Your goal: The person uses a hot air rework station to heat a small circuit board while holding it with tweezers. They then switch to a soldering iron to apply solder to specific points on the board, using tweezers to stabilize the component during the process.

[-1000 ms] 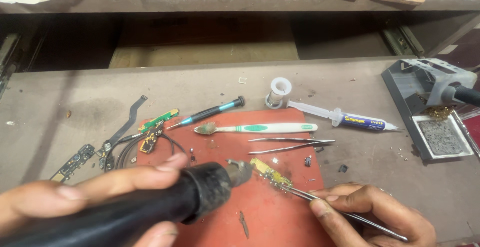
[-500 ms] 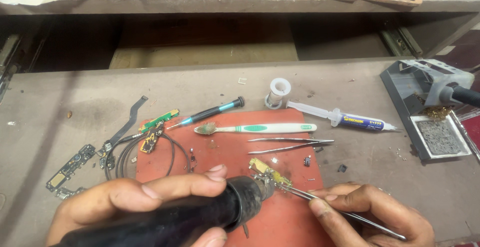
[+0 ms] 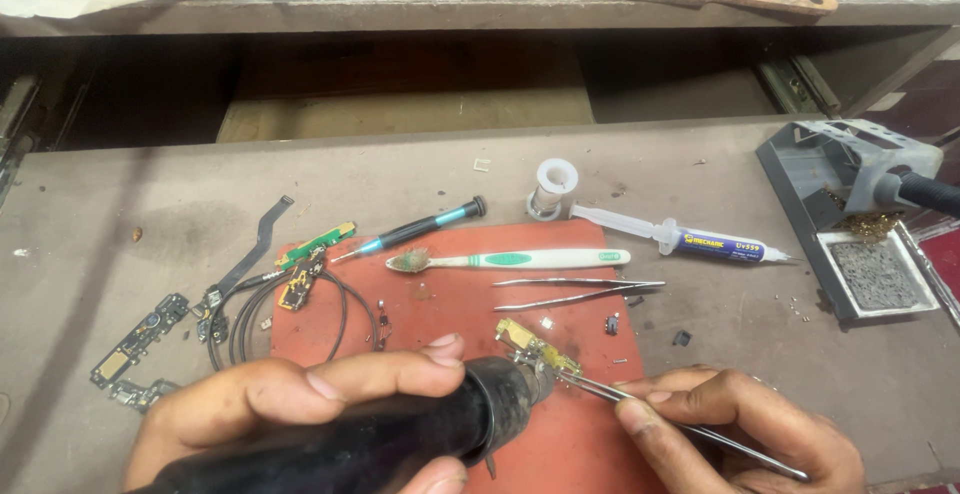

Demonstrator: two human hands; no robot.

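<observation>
The left hand [image 3: 290, 399] has its grip wrapped tight around a fat black hot-air tool [image 3: 400, 434]. Its tip sits right over a tiny yellow-green circuit board [image 3: 535, 346] on the red mat [image 3: 450, 304], maybe touching. The right hand [image 3: 740, 434] pinches thin metal tweezers [image 3: 640, 399] that hold the little board's edge, just beside that grip.

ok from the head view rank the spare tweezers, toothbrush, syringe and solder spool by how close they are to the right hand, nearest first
From the right hand:
1. Spare tweezers, lying on the red mat just above the hand.
2. Toothbrush, behind the tweezers, on the mat.
3. Syringe, on the bare bench, up and right; close to the toothbrush in rank.
4. Solder spool, farthest back.
</observation>
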